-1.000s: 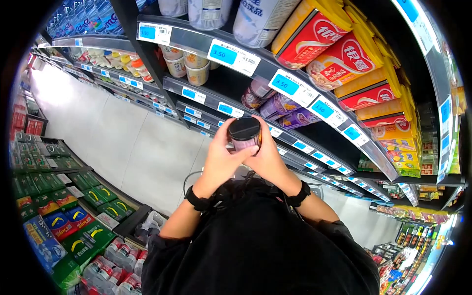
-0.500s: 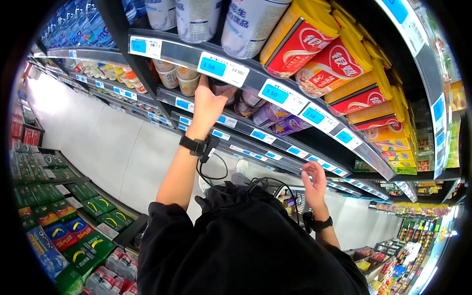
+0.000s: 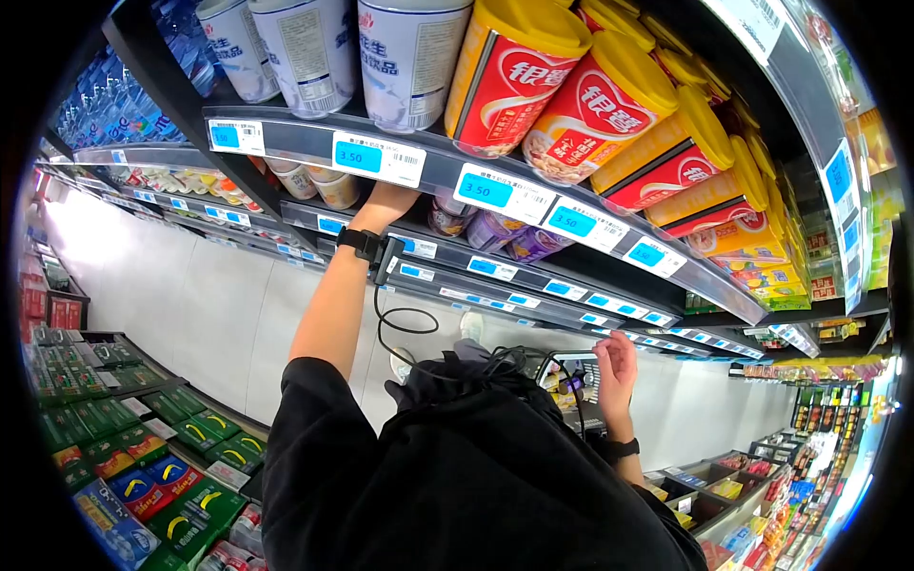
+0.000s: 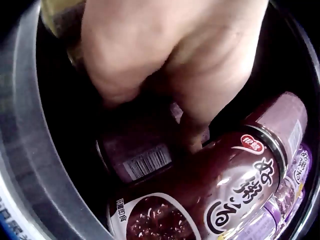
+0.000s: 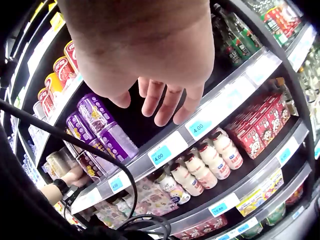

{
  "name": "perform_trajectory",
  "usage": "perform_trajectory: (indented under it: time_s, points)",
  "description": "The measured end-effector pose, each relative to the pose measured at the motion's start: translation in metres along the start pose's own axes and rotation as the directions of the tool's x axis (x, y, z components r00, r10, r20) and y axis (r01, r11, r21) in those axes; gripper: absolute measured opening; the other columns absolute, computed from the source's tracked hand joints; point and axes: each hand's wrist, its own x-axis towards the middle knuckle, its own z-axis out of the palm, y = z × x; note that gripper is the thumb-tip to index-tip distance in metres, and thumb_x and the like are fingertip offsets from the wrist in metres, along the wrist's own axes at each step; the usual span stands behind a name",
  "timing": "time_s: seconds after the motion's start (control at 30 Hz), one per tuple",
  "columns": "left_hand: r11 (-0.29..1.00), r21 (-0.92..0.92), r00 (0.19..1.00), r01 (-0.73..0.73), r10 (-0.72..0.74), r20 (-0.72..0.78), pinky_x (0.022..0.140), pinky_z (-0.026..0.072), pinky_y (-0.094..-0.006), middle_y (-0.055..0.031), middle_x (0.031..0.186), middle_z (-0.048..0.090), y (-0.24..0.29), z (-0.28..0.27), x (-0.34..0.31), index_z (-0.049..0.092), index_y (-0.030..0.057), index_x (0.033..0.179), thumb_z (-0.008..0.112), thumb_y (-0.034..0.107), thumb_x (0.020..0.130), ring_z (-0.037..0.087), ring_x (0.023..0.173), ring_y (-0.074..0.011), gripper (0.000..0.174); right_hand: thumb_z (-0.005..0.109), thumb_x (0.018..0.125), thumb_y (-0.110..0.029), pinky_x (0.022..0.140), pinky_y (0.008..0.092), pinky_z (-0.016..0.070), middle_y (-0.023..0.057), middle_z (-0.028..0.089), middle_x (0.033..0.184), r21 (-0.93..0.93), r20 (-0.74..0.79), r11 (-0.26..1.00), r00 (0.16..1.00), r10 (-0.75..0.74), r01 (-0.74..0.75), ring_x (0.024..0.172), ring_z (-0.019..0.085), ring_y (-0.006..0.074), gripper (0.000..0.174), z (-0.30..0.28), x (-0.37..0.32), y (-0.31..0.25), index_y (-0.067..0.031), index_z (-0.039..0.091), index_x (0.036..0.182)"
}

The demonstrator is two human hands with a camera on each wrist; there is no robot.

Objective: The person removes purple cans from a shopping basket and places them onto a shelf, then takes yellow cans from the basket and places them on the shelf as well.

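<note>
Dark purple, the barcoded can (image 4: 135, 145) is on the shelf (image 3: 451, 255), at six o'clock from your left hand (image 4: 172, 52) in the wrist view, grip impossible to tell; expect something stiff, weighty and slick, best wrapped mid-length.

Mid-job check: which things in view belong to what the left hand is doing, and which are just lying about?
In the job:
- left hand, in the shelf
- shadowed barcode can at its fingers

Just about:
- dark-red can alongside
- yellow-lidded cans
- white bottles
- red cartons
</note>
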Motion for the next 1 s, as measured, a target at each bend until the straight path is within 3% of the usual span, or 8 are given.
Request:
perform_trajectory:
  time_s: [0.2,0.23,0.27,0.33,0.67,0.8,0.9,1.0]
  points:
    - [0.974,0.017,0.919,0.225,-0.218,0.328,0.102,0.0344,-0.0362,-0.0165,0.129,0.052,0.003,-0.007,0.002,0.05,0.0012,0.124,0.043,0.03,0.097,0.046,0.121,-0.0273,0.04,0.056,0.091,-0.002,0.081,0.0248,0.045,0.0049,0.059,0.093,0.042,-0.002,0.997,0.998,0.06,-0.06,0.088,0.056,0.0114,0.031,0.0,-0.005,0.004,-0.0016,0.048,0.12]
    - [0.847,-0.376,0.921,0.375,-0.296,0.251,0.105,0.0301,-0.0336,-0.0119,0.135,0.046,-0.021,0.012,-0.006,0.045,0.0013,0.131,0.04,0.035,0.098,0.04,0.125,-0.0233,0.047,0.056,0.091,-0.002,0.081,0.0248,0.0451,0.0048,0.059,0.092,0.049,0.002,0.995,0.997,0.082,-0.082,0.087,0.056,0.0114,0.03,0.001,-0.005,0.005,-0.0017,0.048,0.12]
    - [0.567,-0.712,0.896,0.413,-0.394,0.206,0.108,0.0258,-0.0311,-0.0074,0.14,0.041,-0.035,0.022,-0.011,0.039,0.0014,0.137,0.037,0.041,0.099,0.035,0.129,-0.0193,0.054,0.056,0.091,-0.002,0.081,0.0248,0.0451,0.0048,0.059,0.092,0.047,0.01,0.996,0.997,0.081,-0.081,0.087,0.056,0.0114,0.03,0.003,-0.003,0.005,-0.0017,0.048,0.12]
    - [0.324,-0.831,0.842,0.452,-0.463,0.278,0.11,0.0185,-0.0271,-0.0022,0.145,0.033,0.007,0.005,-0.011,0.031,0.003,0.143,0.034,0.045,0.1,0.028,0.132,-0.0133,0.06,0.056,0.092,-0.004,0.08,0.0251,0.0455,0.0051,0.059,0.09,0.041,0.055,0.997,0.997,0.057,-0.059,0.086,0.058,0.0129,0.029,0.008,-0.002,0.004,-0.0018,0.048,0.12]
    - [0.381,-0.846,0.906,0.373,-0.345,0.244,0.105,0.0243,-0.026,-0.0009,0.135,0.042,0.003,0.03,-0.009,0.038,0.0019,0.139,0.034,0.039,0.101,0.036,0.121,-0.0111,0.054,0.055,0.092,-0.004,0.079,0.0245,0.0455,0.0042,0.059,0.09,0.017,0.129,0.998,0.99,0.057,-0.059,0.086,0.057,0.0119,0.027,0.024,0.006,-0.005,-0.0006,0.049,0.118]
    - [0.418,-0.77,0.869,0.481,-0.341,0.358,0.107,0.0267,-0.0267,0.0002,0.138,0.042,0.014,0.019,-0.012,0.041,0.0059,0.137,0.036,0.036,0.101,0.037,0.124,-0.0122,0.047,0.057,0.092,-0.006,0.08,0.0261,0.047,0.0059,0.06,0.09,0.01,0.134,0.998,0.989,0.058,-0.06,0.086,0.059,0.0141,0.028,0.028,0.004,-0.002,-0.002,0.05,0.118]
    - [0.334,-0.857,0.91,0.393,-0.278,0.309,0.107,0.026,-0.0268,0.0007,0.139,0.041,0.022,0.019,-0.013,0.04,0.0054,0.137,0.035,0.038,0.101,0.037,0.124,-0.0112,0.049,0.057,0.092,-0.006,0.079,0.0256,0.0468,0.0049,0.06,0.091,0.041,0.137,0.998,0.99,0.041,-0.047,0.086,0.059,0.0131,0.027,0.031,0.0,-0.001,-0.0011,0.05,0.117]
    - [0.338,-0.821,0.864,0.461,-0.382,0.328,0.108,0.0244,-0.0272,0.001,0.141,0.039,0.051,0.0,-0.015,0.038,0.0044,0.139,0.035,0.039,0.101,0.034,0.127,-0.0106,0.052,0.058,0.091,-0.005,0.08,0.0256,0.0464,0.0042,0.06,0.093,0.023,0.183,0.999,0.983,0.019,-0.024,0.087,0.059,0.0127,0.027,0.037,-0.002,-0.007,-0.0002,0.051,0.116]
